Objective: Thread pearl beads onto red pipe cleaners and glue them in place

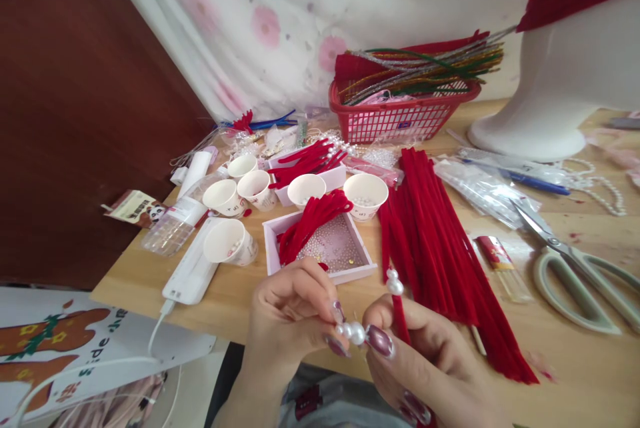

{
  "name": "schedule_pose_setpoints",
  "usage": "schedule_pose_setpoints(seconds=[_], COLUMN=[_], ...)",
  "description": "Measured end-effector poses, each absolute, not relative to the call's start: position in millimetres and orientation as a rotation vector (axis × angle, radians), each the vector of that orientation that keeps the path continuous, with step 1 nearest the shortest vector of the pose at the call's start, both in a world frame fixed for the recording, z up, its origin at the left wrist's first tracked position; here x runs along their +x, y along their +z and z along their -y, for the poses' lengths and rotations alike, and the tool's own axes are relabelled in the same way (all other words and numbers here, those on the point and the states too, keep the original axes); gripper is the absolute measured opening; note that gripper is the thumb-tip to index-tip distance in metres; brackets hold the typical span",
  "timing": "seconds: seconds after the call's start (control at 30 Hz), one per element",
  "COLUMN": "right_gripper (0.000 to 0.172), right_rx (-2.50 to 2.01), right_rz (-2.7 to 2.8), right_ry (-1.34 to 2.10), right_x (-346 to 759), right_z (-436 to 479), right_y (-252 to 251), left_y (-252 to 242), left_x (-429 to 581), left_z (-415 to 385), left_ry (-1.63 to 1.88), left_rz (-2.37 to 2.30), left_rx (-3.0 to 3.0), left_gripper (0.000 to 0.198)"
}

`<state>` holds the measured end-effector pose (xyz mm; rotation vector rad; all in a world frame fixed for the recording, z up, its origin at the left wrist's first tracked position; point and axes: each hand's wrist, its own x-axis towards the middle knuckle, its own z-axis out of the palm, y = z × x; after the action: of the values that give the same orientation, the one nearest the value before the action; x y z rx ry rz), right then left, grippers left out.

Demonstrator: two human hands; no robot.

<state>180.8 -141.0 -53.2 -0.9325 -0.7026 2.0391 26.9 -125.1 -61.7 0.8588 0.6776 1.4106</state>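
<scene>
Close to the table's near edge, white pearl beads [356,333] of different sizes sit in a short row between my two hands. My left hand [295,318] pinches the left end of this row between thumb and fingertips. At its right end is the thumb of my right hand [430,355]. A red chenille stem [400,318] runs up between the fingers of my right hand, with pearl beads [394,283] at its upper end. Whatever joins the beads between my hands is too fine to make out. Behind my hands stands a shallow pink tray [357,275] of small beads and red stems.
Several paper cups [367,195] stand behind the tray. Red chenille strips [440,248] lie to the right, beside scissors [570,255] and a small clear tube [503,268]. A white power bank [193,268] trails a cable at left. A red basket [400,123] and a white stand [540,101] are at the back.
</scene>
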Motion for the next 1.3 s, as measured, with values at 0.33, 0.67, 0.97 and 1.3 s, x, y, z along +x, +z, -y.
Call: schedule_pose_setpoints(seconds=[0.33, 0.67, 0.97, 1.3], right_gripper=[0.053, 0.051, 0.041, 0.048], right_rx=[-0.991, -0.977, -1.169, -1.133], right_rz=[0.716, 0.685, 0.819, 0.737], right_ry=[2.021, 1.963, 1.444, 1.622], right_x=[181.7, 178.0, 167.4, 171.0], right_z=[139.9, 138.6, 145.6, 144.3], right_y=[-51.1, -50.7, -58.1, -55.9], left_y=[-68.5, -73.9, -71.8, -68.7], left_x=[24.8, 23.1, 46.2, 29.9], left_z=[121.4, 119.9, 128.7, 127.4], left_ry=[1.42, 1.411, 1.889, 1.834], left_rz=[-0.661, -0.717, -1.125, -1.055], left_rx=[0.958, 1.11, 1.487, 1.33], left_gripper=[0.019, 0.022, 0.015, 0.017])
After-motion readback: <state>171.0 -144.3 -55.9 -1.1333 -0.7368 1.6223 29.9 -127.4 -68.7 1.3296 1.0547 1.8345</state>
